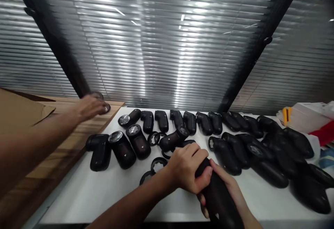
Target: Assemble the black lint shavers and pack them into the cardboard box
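Note:
Near the front edge of the white table [86, 194], my left hand [189, 166] is closed over the upper end of a black handheld device with a rounded body [219, 196]. My right hand [232, 187] wraps the same device from the right side. Its head is hidden under my left fingers. Just left of my hands lie black rings with notched inner edges [158, 164], beside a device with a round head [173, 138].
More L-shaped black devices [148, 121] line the back of the table, with a pile of them [279, 152] at right. A co-worker's hand [90, 107] reaches over the wooden surface [109, 116] by a cardboard box [21, 110]. White bags [310, 116] sit far right.

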Demonstrator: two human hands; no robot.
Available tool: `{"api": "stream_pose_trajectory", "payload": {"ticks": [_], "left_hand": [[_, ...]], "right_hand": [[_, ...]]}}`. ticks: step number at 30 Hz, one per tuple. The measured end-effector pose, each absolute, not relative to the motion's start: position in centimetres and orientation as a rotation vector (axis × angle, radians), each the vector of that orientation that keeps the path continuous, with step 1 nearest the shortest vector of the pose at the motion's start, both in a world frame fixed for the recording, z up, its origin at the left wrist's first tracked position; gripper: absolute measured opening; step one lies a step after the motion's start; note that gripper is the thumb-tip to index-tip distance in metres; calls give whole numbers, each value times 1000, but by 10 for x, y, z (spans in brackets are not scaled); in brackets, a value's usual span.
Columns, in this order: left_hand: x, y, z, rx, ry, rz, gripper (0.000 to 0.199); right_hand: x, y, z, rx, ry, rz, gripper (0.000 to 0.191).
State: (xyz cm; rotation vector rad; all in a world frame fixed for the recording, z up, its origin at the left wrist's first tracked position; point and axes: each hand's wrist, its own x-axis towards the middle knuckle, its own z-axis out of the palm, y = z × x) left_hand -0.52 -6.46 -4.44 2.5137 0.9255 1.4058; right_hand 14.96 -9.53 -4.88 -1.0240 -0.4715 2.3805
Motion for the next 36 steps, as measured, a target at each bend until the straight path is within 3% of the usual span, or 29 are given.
{"api": "stream_pose_trajectory", "payload": {"ticks": [5, 10, 14, 19, 23, 26, 30, 36], "left_hand": [[-19, -38, -35, 2379, 649, 1276, 39], [-27, -28, -36, 2208, 596, 1227, 60], [-31, -28, -35, 2092, 613, 1207, 73], [-40, -29, -30, 1960, 629, 1180, 63], [-47, -34, -25, 1970, 643, 1137, 77], [-46, -39, -23, 2051, 638, 1182, 73], [-41, -44, -25, 2081, 581, 1202, 70], [-34, -45, -34, 2085, 539, 1267, 66]], "right_hand": [[142, -88, -42, -904, -387, 2394, 80], [132, -89, -27, -897, -170, 2330, 66], [131, -84, -11, -882, -53, 2470, 80], [140, -76, -15, -679, -183, 2670, 93], [144, -85, -31, -896, -446, 2389, 83], [145, -97, -40, -1216, -571, 1978, 66], [149, -105, -48, -1219, -802, 1578, 80], [152, -106, -43, -1298, -822, 1571, 76]]}}
